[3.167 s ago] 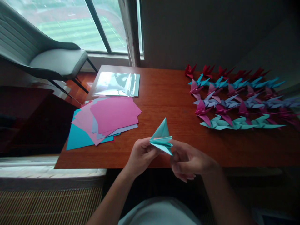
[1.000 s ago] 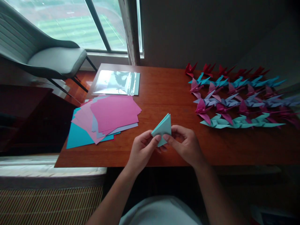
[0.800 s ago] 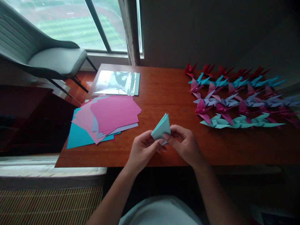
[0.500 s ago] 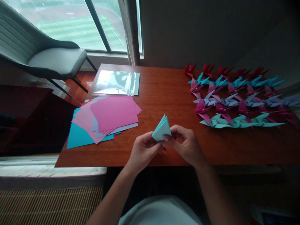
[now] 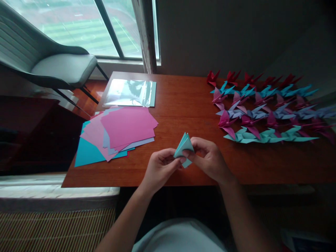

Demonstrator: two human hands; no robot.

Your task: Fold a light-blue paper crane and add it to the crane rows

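Above the table's near edge, a pale mint-green piece of folded origami paper (image 5: 185,144) is held between both hands. Its layers fan slightly at the top, and a lower corner points down between my hands. My left hand (image 5: 162,168) pinches its left side between thumb and fingers. On the right side, my right hand (image 5: 206,156) presses its thumb on the near face, with the fingers behind. The fingertips behind the paper are partly hidden.
Loose coloured paper sheets (image 5: 128,127) lie overlapping on the left of the wooden table (image 5: 181,101), with a clear plastic packet of paper (image 5: 128,92) behind them. Rows of folded paper cranes (image 5: 267,135) stand on the right. A chair (image 5: 65,66) is by the window.
The folded paper has shifted slightly right and turned in my hands, and its lower corner now shows below my thumbs. Both hands keep hold of it.
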